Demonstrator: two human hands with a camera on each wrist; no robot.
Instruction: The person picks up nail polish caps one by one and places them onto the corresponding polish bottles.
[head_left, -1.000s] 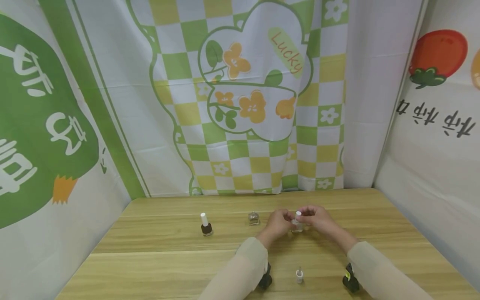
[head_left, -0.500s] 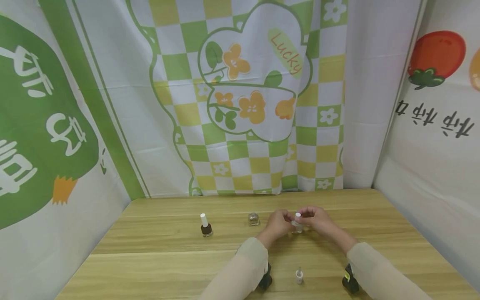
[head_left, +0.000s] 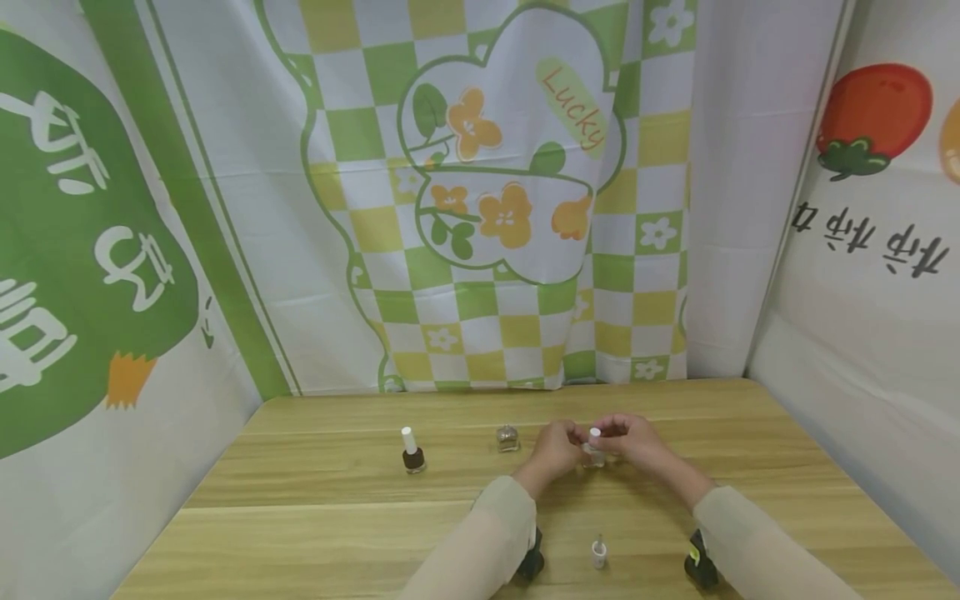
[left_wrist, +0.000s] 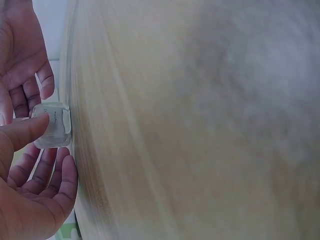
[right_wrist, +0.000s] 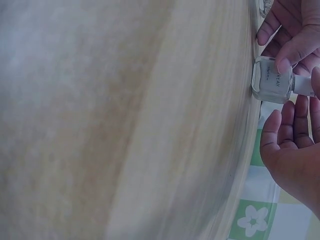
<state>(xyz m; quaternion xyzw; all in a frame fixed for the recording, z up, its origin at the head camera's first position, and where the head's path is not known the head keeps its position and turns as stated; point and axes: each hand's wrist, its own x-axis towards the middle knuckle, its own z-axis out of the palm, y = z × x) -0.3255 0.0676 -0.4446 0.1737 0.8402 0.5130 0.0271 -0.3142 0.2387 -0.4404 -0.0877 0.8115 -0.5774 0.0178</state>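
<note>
1. One clear bottle (head_left: 595, 457) in work: upright at the bench (head_left: 337, 533), white cap (head_left: 595, 433) on top, dark print on its side. Base looks to touch the wood.
2. Left hand (head_left: 558, 446): gripping clear bottle's glass body from its left, thumb pressed flat on the printed face, fingers curled behind.
3. Right hand (head_left: 630, 437): pinching white cap from clear bottle's right. Its lower fingers are loosely bent, off the glass.
4. Silvery-brown bottle (head_left: 507, 438): squat, left of clear bottle, just beyond the left hand.
5. Dark bottle (head_left: 413, 458): tall white top, upright, well left of clear bottle.
6. Loose brush cap (head_left: 598, 552): white, thin stem pointing up, on the near side of clear bottle, between the forearms.
7. Black wrist devices (head_left: 531, 560), one per wrist, near side of clear bottle, partly under the pale sleeves (head_left: 487, 533).
8. Checked cloth (head_left: 637, 275), "Lucky" print, hangs behind clear bottle. Red fruit print (head_left: 876, 117) up to the right of it; green print (head_left: 90, 250) far left.
</note>
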